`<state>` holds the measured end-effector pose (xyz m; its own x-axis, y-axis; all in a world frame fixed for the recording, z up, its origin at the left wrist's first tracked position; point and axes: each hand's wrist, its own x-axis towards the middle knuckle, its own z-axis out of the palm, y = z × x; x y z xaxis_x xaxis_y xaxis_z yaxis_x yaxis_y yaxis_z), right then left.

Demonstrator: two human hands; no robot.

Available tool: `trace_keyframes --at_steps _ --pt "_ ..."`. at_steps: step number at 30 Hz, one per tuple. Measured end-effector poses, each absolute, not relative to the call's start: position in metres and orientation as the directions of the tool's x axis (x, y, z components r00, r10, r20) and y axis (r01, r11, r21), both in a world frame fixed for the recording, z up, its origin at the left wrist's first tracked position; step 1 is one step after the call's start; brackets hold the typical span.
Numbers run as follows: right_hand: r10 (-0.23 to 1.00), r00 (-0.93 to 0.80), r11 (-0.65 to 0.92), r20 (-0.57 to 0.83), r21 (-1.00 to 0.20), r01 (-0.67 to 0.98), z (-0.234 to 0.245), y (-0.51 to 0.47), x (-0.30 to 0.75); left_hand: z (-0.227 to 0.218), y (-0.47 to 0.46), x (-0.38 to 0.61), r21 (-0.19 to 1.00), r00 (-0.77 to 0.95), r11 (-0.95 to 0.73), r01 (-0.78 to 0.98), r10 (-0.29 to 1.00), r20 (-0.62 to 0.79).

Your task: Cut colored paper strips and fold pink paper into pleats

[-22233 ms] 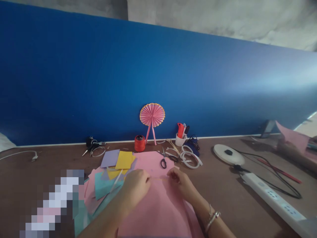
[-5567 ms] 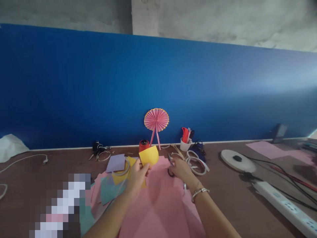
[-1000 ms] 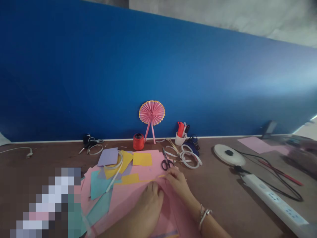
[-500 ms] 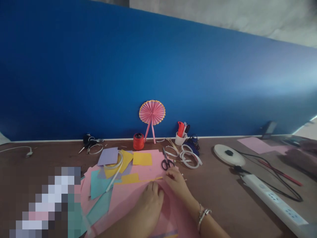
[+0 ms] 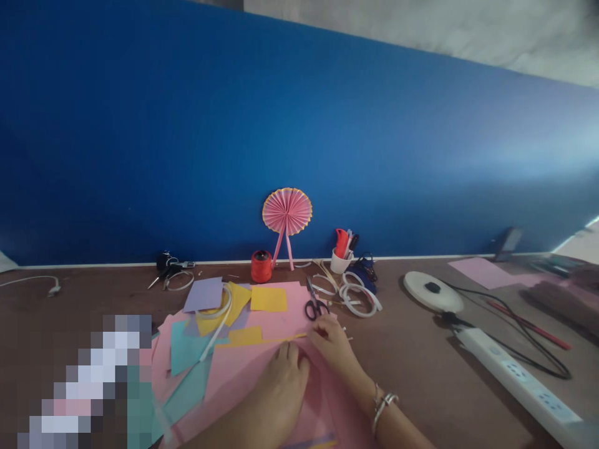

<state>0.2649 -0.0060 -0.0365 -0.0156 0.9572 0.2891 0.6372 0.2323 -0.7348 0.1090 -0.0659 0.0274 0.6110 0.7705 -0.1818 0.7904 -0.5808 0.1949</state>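
Note:
A large sheet of pink paper (image 5: 243, 374) with a thin yellow strip along its far edge lies before me. My left hand (image 5: 281, 380) rests on this sheet, its fingers bent together at the far edge; the fingertips are partly hidden. Farther right, my right hand (image 5: 331, 344), with a bracelet on the wrist, pinches the same edge near the yellow strip's end. Just beyond its fingers lie dark-handled scissors (image 5: 317, 305). Yellow paper (image 5: 268, 299), teal paper (image 5: 189, 349) and purple paper (image 5: 204, 295) pieces spread out to the left and behind.
A pink pleated paper fan (image 5: 287, 212) leans on the blue partition (image 5: 187, 125), beside a red spool (image 5: 261, 267). A white cup (image 5: 340, 262) holds pens. White tubing coils (image 5: 360, 300) lie near it. At right are a round white device (image 5: 423, 292) and a power strip (image 5: 515, 374).
Both hands stay at the pink sheet's far edge in nearly the same pose. The view has shifted only slightly.

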Motion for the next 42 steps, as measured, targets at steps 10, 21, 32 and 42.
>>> trace_keyframes --at_steps 10,21,32,42 --pt "0.962 -0.015 0.219 0.272 -0.741 0.635 -0.035 -0.008 0.265 0.026 -0.066 0.108 0.232 0.573 -0.529 0.816 0.793 -0.207" --pt "0.956 -0.003 0.229 0.295 -0.734 0.64 -0.036 -0.009 0.264 0.013 -0.061 0.105 0.226 0.649 -0.612 0.757 0.745 -0.155" --pt "0.943 -0.043 0.272 0.331 -0.689 0.672 -0.037 -0.008 0.265 0.015 -0.06 0.098 0.26 0.687 -0.652 0.712 0.723 -0.068" --pt "0.949 -0.005 0.219 0.314 -0.649 0.728 -0.032 -0.011 0.264 0.005 -0.057 0.097 0.235 0.699 -0.667 0.707 0.708 -0.096"
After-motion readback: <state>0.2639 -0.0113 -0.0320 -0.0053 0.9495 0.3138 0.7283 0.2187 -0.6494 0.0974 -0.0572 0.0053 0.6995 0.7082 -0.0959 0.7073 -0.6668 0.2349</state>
